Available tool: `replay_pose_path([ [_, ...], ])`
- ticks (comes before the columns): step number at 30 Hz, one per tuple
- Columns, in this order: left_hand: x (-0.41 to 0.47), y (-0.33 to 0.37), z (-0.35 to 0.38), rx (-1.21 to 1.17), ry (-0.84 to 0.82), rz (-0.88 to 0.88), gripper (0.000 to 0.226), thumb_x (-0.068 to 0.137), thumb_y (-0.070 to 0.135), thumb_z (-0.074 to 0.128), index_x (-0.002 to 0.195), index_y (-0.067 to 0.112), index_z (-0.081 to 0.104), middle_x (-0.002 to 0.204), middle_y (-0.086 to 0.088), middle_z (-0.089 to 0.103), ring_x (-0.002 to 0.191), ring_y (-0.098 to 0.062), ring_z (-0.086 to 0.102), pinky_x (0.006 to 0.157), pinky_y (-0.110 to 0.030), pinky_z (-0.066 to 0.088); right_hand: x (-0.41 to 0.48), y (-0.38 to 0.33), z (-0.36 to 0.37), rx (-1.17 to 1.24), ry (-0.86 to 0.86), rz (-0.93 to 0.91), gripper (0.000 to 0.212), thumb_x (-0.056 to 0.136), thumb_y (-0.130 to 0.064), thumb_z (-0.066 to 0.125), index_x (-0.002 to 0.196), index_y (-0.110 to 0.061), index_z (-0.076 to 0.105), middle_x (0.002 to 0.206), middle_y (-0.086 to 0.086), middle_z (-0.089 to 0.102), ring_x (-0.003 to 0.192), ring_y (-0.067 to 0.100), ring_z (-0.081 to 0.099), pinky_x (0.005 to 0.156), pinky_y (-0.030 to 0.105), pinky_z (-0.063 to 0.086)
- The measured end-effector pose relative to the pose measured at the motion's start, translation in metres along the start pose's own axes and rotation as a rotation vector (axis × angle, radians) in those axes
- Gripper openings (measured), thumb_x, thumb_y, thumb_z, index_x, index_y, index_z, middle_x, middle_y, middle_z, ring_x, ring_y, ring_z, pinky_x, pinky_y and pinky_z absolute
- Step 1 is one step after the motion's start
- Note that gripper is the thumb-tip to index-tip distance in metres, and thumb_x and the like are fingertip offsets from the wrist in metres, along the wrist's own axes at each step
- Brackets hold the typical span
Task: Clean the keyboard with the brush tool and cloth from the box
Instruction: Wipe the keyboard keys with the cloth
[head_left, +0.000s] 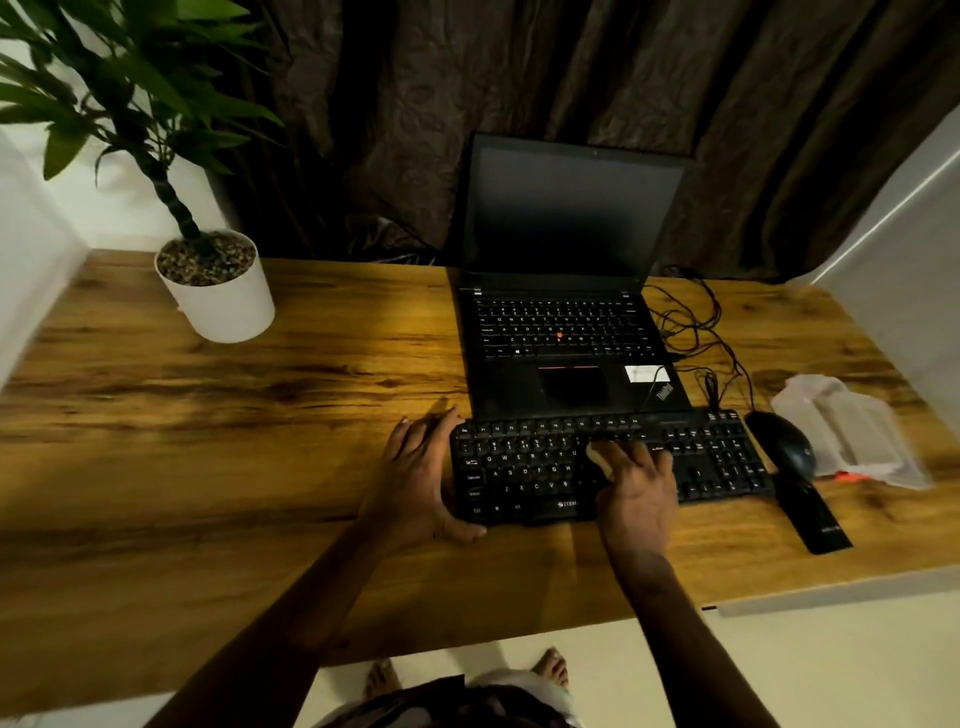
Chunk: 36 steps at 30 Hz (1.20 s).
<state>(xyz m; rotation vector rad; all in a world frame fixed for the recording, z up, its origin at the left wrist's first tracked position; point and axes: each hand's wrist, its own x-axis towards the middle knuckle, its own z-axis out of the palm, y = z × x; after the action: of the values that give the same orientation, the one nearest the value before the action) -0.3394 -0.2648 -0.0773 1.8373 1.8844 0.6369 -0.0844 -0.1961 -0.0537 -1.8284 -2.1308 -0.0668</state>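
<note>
Across the middle of the view lies one wooden bench (260, 467). Places below are read by the clock with the keyboard as hub.

- **Laptop:** one open laptop (566, 332) stands at 12, screen dark, its front edge meeting the keyboard's far edge.
- **Plant:** one potted plant (218, 296) is at 10, well apart.
- **Keyboard:** one black keyboard (727, 457), the task's thing, lies near the bench's front edge.
- **Box:** one clear box (852, 431) rests at 3, beyond the mouse, with something orange at its near rim. Its contents are too blurred to name.
- **Hands:** two hands are at work.
  - The left hand (421, 483) clasps the keyboard's 9 o'clock end. Its grip is curled round it, thumb on the near edge and fingers at the far corner.
  - The right hand (636, 493) lies over the middle keys, fingers fairly flat.
- **Mouse:** one mouse (784, 441) sits just beside the keyboard at 3.
- **Strip:** one black strip (813, 517) lies at 4, possibly the brush tool.
- **Scrap:** one pale scrap (600, 460) shows at the right hand's thumb and is probably the cloth. Whether that grip pinches it or only presses it, I cannot tell.

The step in hand looks like wiping the keys. The next move calls for a steady left hand and light strokes along the rows toward the number pad at 3.
</note>
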Motion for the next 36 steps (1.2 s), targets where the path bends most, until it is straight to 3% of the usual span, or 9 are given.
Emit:
replay_pose_path([
  [6,0.0,-0.003,0.003,-0.015,-0.025,-0.076,0.154,0.037,0.089,0.073,0.156,0.037,-0.009,0.163,0.0,0.017,0.152,-0.026,-0.003,0.124,-0.042,-0.002,-0.002,-0.002,0.001,0.004,-0.059,-0.155,0.054,0.067,0.003,0.075,0.114,-0.021,0.072,0.112,0.005,0.068,0.09,0.028,0.053,0.07,0.032,0.041],
  [12,-0.002,0.003,-0.001,-0.02,-0.038,-0.074,0.153,0.041,0.08,0.08,0.156,0.035,-0.01,0.164,0.001,0.013,0.15,-0.023,-0.005,0.119,-0.037,-0.005,0.011,0.033,-0.004,0.004,0.018,0.034,0.056,0.069,0.011,0.07,0.116,-0.02,0.071,0.113,0.009,0.067,0.091,0.03,0.048,0.069,0.032,0.037],
  [16,-0.001,0.001,0.0,-0.024,-0.03,-0.072,0.153,0.04,0.082,0.079,0.156,0.037,-0.01,0.163,0.0,0.015,0.15,-0.024,-0.004,0.119,-0.036,-0.005,0.002,0.016,0.006,-0.014,0.01,-0.138,0.053,0.068,0.001,0.075,0.118,-0.017,0.071,0.109,0.009,0.067,0.09,0.03,0.051,0.07,0.035,0.044],
  [20,-0.001,0.003,-0.001,-0.029,-0.04,-0.07,0.152,0.041,0.08,0.08,0.155,0.037,-0.011,0.163,0.0,0.014,0.149,-0.021,-0.005,0.118,-0.035,-0.007,0.003,0.024,0.003,-0.019,-0.019,-0.223,0.045,0.076,-0.013,0.059,0.118,-0.019,0.071,0.114,0.004,0.068,0.091,0.026,0.05,0.07,0.034,0.041],
  [22,-0.001,0.002,-0.001,-0.025,-0.044,-0.07,0.153,0.04,0.082,0.079,0.155,0.038,-0.011,0.163,0.0,0.014,0.15,-0.022,-0.004,0.119,-0.035,-0.006,0.009,0.041,-0.002,-0.029,0.006,-0.147,0.049,0.074,-0.006,0.053,0.118,-0.02,0.072,0.115,0.006,0.068,0.089,0.028,0.048,0.068,0.032,0.036],
  [26,0.0,0.001,0.0,-0.028,-0.041,-0.066,0.153,0.04,0.082,0.079,0.154,0.039,-0.013,0.163,-0.001,0.015,0.15,-0.024,-0.003,0.119,-0.036,-0.007,0.022,0.075,0.0,-0.086,0.019,0.056,0.061,0.075,0.011,0.061,0.126,-0.023,0.066,0.118,0.008,0.067,0.09,0.029,0.048,0.069,0.031,0.031],
  [29,-0.001,0.002,0.0,-0.015,-0.027,-0.039,0.153,0.04,0.081,0.08,0.155,0.037,-0.012,0.163,-0.002,0.017,0.149,-0.02,-0.001,0.121,-0.036,-0.007,0.02,0.068,0.001,-0.07,0.027,0.012,0.06,0.073,0.01,0.066,0.125,-0.021,0.067,0.117,0.008,0.068,0.092,0.031,0.05,0.07,0.032,0.034],
  [33,0.002,-0.003,0.004,-0.011,-0.026,-0.053,0.152,0.037,0.087,0.075,0.156,0.038,-0.006,0.162,0.003,0.019,0.151,-0.025,0.003,0.125,-0.046,0.002,0.012,0.054,0.005,-0.045,-0.003,-0.124,0.056,0.07,0.006,0.073,0.119,-0.019,0.071,0.115,0.005,0.069,0.086,0.027,0.049,0.069,0.028,0.03],
  [36,0.003,-0.007,0.006,-0.013,-0.027,-0.061,0.153,0.035,0.092,0.071,0.155,0.038,-0.006,0.162,0.004,0.02,0.152,-0.027,0.006,0.124,-0.052,0.009,0.019,0.073,0.006,-0.055,-0.025,-0.02,0.057,0.077,0.005,0.067,0.125,-0.026,0.066,0.12,0.003,0.067,0.093,0.025,0.052,0.073,0.029,0.029],
])
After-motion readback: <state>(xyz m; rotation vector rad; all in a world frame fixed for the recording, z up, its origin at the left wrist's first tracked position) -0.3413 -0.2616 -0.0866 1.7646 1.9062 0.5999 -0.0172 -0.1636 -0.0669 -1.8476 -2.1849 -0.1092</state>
